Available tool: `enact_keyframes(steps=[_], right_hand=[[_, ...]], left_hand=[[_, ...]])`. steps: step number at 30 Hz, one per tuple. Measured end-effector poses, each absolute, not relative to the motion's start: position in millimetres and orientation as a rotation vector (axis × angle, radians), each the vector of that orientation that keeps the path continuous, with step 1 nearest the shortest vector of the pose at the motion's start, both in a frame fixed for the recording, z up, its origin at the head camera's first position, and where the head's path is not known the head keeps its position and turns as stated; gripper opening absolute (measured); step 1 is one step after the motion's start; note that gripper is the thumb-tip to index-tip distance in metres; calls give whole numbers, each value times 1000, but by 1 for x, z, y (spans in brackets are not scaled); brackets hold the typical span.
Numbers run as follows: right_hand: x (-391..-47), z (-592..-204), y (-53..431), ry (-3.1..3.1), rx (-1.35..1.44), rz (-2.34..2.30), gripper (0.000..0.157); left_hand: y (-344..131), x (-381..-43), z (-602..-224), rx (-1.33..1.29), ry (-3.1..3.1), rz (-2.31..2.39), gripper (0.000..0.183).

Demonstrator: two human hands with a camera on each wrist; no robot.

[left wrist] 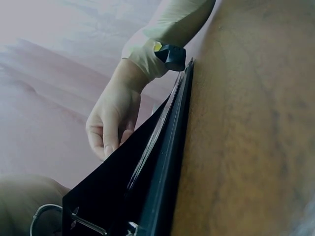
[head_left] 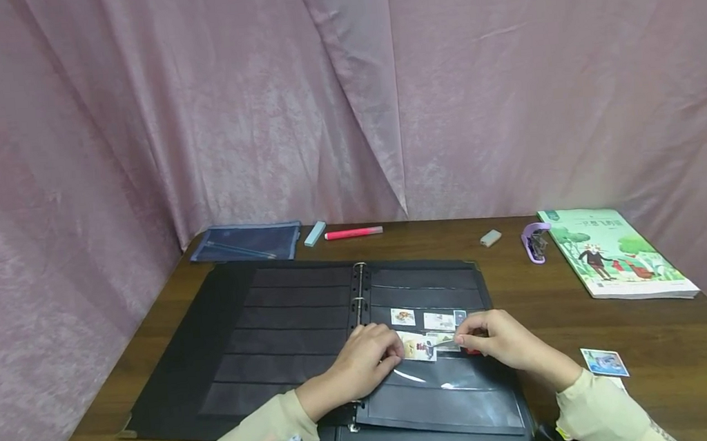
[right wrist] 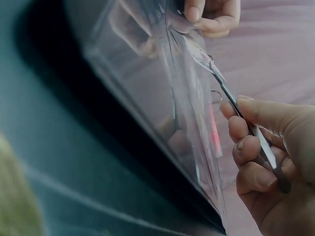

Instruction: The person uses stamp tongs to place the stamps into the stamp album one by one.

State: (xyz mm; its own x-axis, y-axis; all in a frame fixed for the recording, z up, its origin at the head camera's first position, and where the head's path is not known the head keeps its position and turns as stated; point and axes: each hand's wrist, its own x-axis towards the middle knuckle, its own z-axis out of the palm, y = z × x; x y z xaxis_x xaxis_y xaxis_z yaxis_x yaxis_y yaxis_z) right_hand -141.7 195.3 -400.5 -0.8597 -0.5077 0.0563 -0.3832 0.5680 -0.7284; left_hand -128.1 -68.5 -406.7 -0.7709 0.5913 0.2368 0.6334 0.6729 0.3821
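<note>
A black stamp album (head_left: pixel 298 315) lies open, its pages lined with clear pocket strips. My right hand (head_left: pixel 493 337) holds metal tweezers (right wrist: pixel 263 142) between thumb and fingers. The tweezers' tips meet a light stamp (head_left: pixel 415 349) on the right page. From the other side my left hand (head_left: pixel 370 354) reaches the stamp's left edge, thumb and forefinger pinched at the clear strip (right wrist: pixel 179 64); part of those fingertips is hidden. Above sit a small stamp (head_left: pixel 403 317) and a pale wider stamp (head_left: pixel 439 321). Another stamp (head_left: pixel 447 341) and a red one (head_left: pixel 472 351) show beside the right fingers.
A blue stamp (head_left: pixel 604 362) lies on the table by the right sleeve. Behind the album are a blue mesh pouch (head_left: pixel 246 241), a light-blue bar (head_left: pixel 315 234), a red marker (head_left: pixel 353 233) and an eraser (head_left: pixel 490 238). A purple stapler (head_left: pixel 536 242) touches a green book (head_left: pixel 618 251).
</note>
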Motion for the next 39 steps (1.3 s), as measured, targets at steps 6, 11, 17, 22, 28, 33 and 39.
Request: enact_keyframes(steps=[6,11,17,22,28,33,39], right_hand=[[-141,-399,194,2602,-767,-1129,13],[-143,-400,193,2515,-832,-1121,13],[-148,-398,196,2438,-890,-1084,15],[-152,-394,207,2425,-880,-1057,16],[-152,-387,212,2476,-857,-1047,15],[-155,-386,202,2516,-867,-976,12],[-156,-389,196,2506,-880,-945,12]], left_hand=[[-69,-128,-407,-1025,-2786,-708,5],[-69,-128,-408,-1025,-2794,-712,5],[-69,-127,-408,-1024,-2794,-689,4],[-69,-127,-408,-1013,-2807,-679,5],[-68,-128,-408,-1008,-2826,-672,4],[-68,-128,-406,-1005,-2825,-671,4],[-68,-128,-405,-1019,-2819,-663,4]])
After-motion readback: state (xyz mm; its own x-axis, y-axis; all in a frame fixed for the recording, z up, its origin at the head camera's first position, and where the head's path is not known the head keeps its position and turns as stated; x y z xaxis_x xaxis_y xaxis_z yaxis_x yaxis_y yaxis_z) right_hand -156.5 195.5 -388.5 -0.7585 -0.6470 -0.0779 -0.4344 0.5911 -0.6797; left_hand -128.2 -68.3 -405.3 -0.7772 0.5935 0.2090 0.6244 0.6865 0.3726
